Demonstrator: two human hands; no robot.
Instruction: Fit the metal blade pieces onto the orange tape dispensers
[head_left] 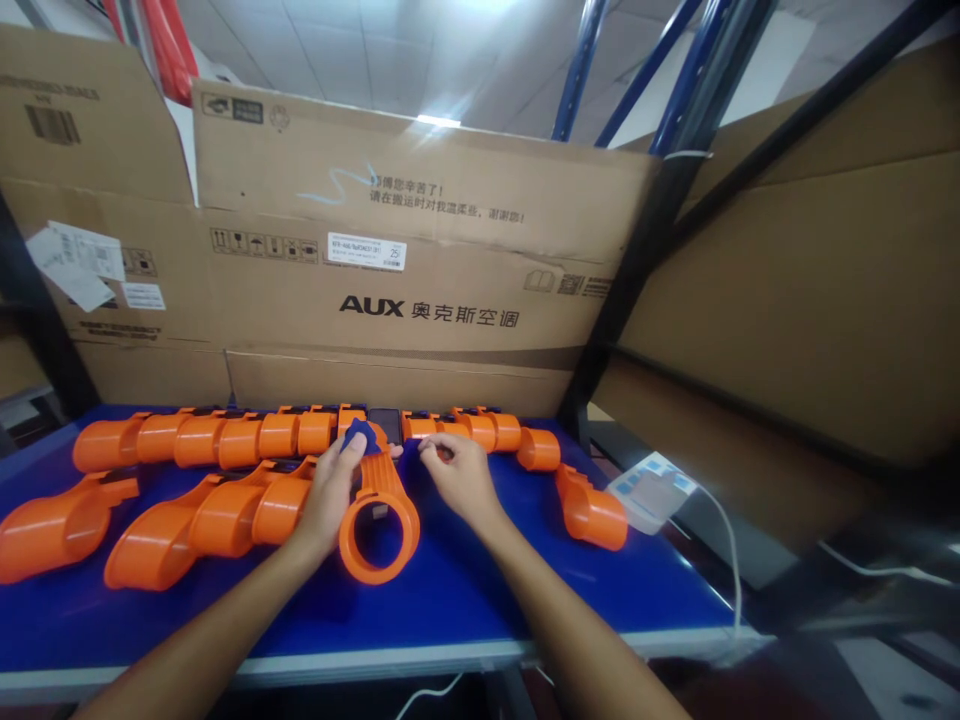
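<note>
In the head view my left hand (334, 490) is closed around the top of an orange plastic ring holder (411, 520). Its round ring hangs toward me, and my thumb presses on a dark blue piece (361, 437) at its upper end. To the right, my right hand (461, 475) is apart from the holder, its fingers curled and pinched together. Whether anything small sits between those fingertips is too blurred to tell. Behind both hands runs a row of similar orange parts (240, 440); several more orange parts (225, 515) lie beside my left wrist.
A blue tabletop (465, 590) with a pale front edge carries everything. At the right stands a white device with a screen (654, 490) and a cable. A dark square object (386, 424) sits in the back row. Cardboard panels (427, 350) and dark metal posts (622, 270) rise behind.
</note>
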